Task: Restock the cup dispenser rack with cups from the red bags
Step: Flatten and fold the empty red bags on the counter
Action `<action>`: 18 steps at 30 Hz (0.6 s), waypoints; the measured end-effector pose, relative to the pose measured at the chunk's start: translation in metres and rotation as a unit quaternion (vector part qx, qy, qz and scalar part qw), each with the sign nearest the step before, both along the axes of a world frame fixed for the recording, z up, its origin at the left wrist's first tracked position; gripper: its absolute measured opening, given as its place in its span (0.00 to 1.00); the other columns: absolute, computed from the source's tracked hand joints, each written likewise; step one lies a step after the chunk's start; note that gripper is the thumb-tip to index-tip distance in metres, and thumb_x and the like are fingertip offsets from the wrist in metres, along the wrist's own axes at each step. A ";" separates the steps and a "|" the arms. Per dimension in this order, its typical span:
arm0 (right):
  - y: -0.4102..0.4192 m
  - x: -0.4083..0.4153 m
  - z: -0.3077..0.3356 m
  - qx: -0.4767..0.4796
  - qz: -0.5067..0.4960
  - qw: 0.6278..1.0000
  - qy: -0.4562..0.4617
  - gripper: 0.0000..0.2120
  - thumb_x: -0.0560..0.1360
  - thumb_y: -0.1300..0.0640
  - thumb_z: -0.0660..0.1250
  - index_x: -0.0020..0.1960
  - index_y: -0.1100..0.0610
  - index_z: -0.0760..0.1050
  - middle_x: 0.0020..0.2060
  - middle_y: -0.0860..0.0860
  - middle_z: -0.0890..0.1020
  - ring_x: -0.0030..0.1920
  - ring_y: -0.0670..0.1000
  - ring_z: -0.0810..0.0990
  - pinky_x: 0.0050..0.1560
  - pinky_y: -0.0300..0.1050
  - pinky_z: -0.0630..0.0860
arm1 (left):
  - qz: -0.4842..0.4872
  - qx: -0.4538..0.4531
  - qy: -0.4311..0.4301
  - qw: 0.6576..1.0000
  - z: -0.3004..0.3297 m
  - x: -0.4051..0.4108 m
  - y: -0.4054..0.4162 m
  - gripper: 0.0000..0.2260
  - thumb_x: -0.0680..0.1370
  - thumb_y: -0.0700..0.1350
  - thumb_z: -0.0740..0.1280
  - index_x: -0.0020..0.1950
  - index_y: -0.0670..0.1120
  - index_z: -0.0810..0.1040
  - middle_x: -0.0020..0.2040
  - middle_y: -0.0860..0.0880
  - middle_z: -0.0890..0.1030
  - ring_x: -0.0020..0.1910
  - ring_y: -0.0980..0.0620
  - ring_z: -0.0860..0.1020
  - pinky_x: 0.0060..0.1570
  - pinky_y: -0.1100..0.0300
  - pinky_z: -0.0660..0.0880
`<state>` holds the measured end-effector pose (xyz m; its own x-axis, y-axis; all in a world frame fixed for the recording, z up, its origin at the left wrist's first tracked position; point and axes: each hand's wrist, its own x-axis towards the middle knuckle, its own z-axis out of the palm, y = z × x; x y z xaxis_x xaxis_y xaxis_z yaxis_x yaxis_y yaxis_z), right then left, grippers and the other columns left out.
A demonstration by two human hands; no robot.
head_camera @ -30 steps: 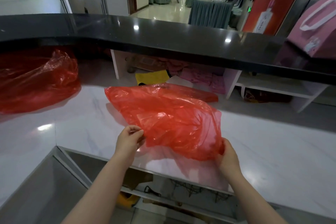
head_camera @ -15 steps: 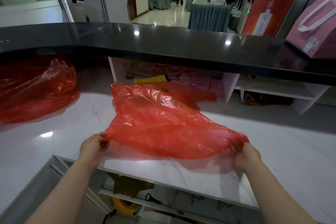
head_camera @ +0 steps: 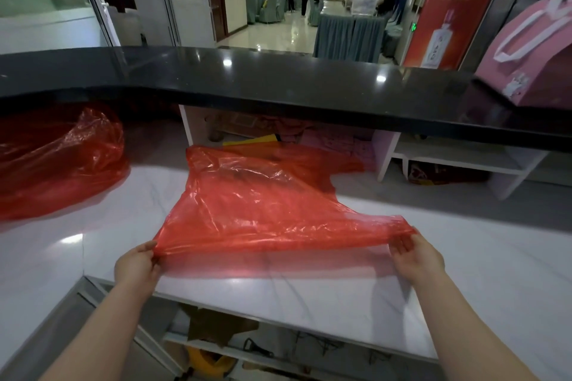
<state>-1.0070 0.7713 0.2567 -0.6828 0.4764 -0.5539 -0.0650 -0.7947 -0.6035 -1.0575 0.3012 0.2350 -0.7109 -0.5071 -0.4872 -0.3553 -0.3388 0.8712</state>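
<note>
Bag (head_camera: 263, 210): flat, seemingly empty, on white counter (head_camera: 464, 272) at 12 o'clock.
Left hand (head_camera: 136, 266): I pinch near corner.
Right hand (head_camera: 418, 257): I pinch opposite corner.
Method: keep tension even, smooth before folding.
Second bag (head_camera: 58, 164): 10 o'clock.

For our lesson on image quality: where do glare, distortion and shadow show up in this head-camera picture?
Head view: ceiling lights glare as bright spots on the glossy black upper counter and the white marble worktop; wide-angle distortion bows the black counter's edge; the translucent red plastic bag, stretched between left hand and right hand, casts a reddish shadow beneath.
</note>
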 end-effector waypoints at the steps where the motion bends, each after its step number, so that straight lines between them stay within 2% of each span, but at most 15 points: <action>1: 0.000 0.002 -0.001 0.018 0.000 1.000 0.001 0.14 0.79 0.70 0.55 0.53 0.55 0.74 0.42 0.55 0.81 0.42 0.53 0.80 0.58 0.48 0.75 | 0.008 -0.011 -0.008 1.000 -0.001 0.002 -0.002 0.16 0.79 0.28 0.55 0.63 0.37 0.74 0.62 0.38 0.74 0.51 0.45 0.76 0.46 0.63 0.77; 3: -0.005 0.006 -0.004 0.070 0.023 0.997 -0.020 0.12 0.79 0.69 0.57 0.54 0.56 0.73 0.34 0.55 0.84 0.34 0.52 0.81 0.43 0.43 0.79 | 0.015 -0.049 -0.016 0.999 -0.006 0.005 -0.006 0.13 0.78 0.29 0.58 0.57 0.38 0.78 0.63 0.37 0.76 0.56 0.41 0.77 0.55 0.58 0.75; 5: -0.015 0.010 -0.008 0.161 0.057 0.982 -0.081 0.10 0.78 0.67 0.60 0.57 0.58 0.72 0.26 0.52 0.81 0.26 0.50 0.78 0.25 0.37 0.72 | 0.015 -0.079 -0.026 0.996 -0.007 0.011 -0.003 0.10 0.80 0.32 0.59 0.51 0.42 0.79 0.60 0.38 0.77 0.55 0.39 0.78 0.56 0.50 0.76; 6: -0.020 0.012 -0.010 0.217 0.068 0.967 -0.113 0.13 0.76 0.66 0.61 0.59 0.57 0.71 0.24 0.52 0.79 0.23 0.49 0.75 0.22 0.35 0.67 | 0.001 -0.117 -0.031 0.993 -0.007 0.012 -0.001 0.09 0.80 0.35 0.60 0.52 0.43 0.79 0.59 0.39 0.78 0.53 0.40 0.78 0.55 0.48 0.77; 8: -0.028 0.018 -0.014 0.319 0.084 0.929 -0.169 0.25 0.73 0.64 0.62 0.69 0.53 0.64 0.31 0.55 0.78 0.27 0.52 0.73 0.26 0.39 0.67 | -0.038 -0.234 -0.029 0.971 -0.005 0.018 0.004 0.10 0.80 0.39 0.62 0.59 0.44 0.78 0.59 0.40 0.78 0.53 0.41 0.78 0.56 0.47 0.76; 10: -0.038 0.030 -0.017 0.432 0.081 0.872 -0.216 0.31 0.73 0.62 0.62 0.73 0.51 0.57 0.43 0.56 0.78 0.37 0.55 0.76 0.36 0.45 0.70 | -0.063 -0.333 -0.014 0.941 -0.003 0.023 0.011 0.15 0.79 0.41 0.63 0.65 0.44 0.75 0.65 0.40 0.73 0.60 0.39 0.74 0.62 0.44 0.71; 12: -0.052 0.039 -0.019 0.541 0.067 0.817 -0.190 0.27 0.72 0.63 0.63 0.69 0.50 0.61 0.48 0.54 0.79 0.41 0.54 0.77 0.42 0.45 0.70 | -0.096 -0.428 0.001 0.899 -0.002 0.027 0.018 0.18 0.78 0.43 0.64 0.69 0.46 0.72 0.73 0.41 0.63 0.71 0.38 0.63 0.69 0.41 0.62; 14: -0.068 0.043 -0.018 0.647 0.064 0.748 -0.132 0.20 0.71 0.65 0.64 0.61 0.51 0.68 0.50 0.50 0.76 0.47 0.49 0.74 0.45 0.44 0.69 | -0.146 -0.517 0.019 0.843 0.000 0.030 0.027 0.22 0.79 0.47 0.64 0.72 0.48 0.68 0.77 0.43 0.56 0.76 0.41 0.51 0.73 0.41 0.51; 16: -0.083 0.041 -0.017 0.752 0.081 0.647 -0.096 0.15 0.70 0.66 0.66 0.55 0.55 0.75 0.49 0.49 0.73 0.49 0.48 0.70 0.50 0.45 0.69 | -0.207 -0.567 0.039 0.796 0.000 0.030 0.034 0.24 0.80 0.50 0.63 0.74 0.48 0.64 0.78 0.44 0.53 0.77 0.43 0.47 0.73 0.44 0.46; 18: -0.097 0.036 -0.015 0.817 0.084 0.567 -0.067 0.10 0.70 0.67 0.69 0.50 0.59 0.80 0.44 0.52 0.75 0.48 0.54 0.72 0.52 0.52 0.71 | -0.263 -0.584 0.052 0.766 -0.003 0.027 0.040 0.26 0.80 0.53 0.62 0.76 0.49 0.61 0.79 0.45 0.52 0.77 0.44 0.47 0.73 0.44 0.47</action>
<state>-0.9712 0.6743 0.2420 -0.7987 0.3619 0.4807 0.0612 0.8436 -0.5334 -1.0309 0.3408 0.2319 -0.9706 -0.1845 0.1544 -0.0833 0.8598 0.5039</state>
